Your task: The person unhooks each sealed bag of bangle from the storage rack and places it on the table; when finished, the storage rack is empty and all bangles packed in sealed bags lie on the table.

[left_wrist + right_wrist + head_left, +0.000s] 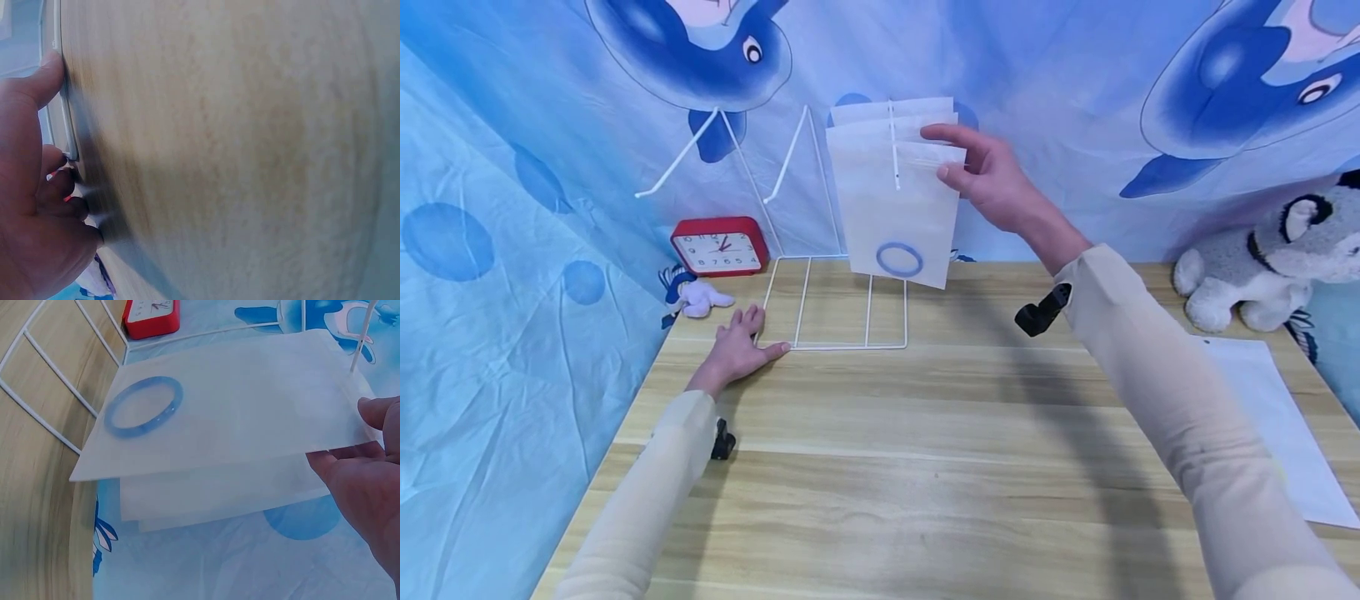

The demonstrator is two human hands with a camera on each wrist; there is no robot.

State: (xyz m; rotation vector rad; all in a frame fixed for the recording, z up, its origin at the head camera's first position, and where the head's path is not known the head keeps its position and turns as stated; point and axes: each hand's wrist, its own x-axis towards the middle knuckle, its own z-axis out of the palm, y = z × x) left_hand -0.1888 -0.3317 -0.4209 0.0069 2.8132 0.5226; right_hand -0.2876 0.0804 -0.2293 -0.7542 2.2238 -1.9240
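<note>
On a wooden table (887, 467), a person's left hand (736, 354) rests with relaxed, spread fingers at the near left corner of a white wire rack (850, 347), grasping nothing. Farther back, the right hand (988, 177) pinches the right edge of the front white packet (921, 208), which hangs at the rack's right prong; a blue ring (139, 430) shows low on it. More packets (925, 106) hang behind, before a blue dolphin-print curtain (1037, 50).
</note>
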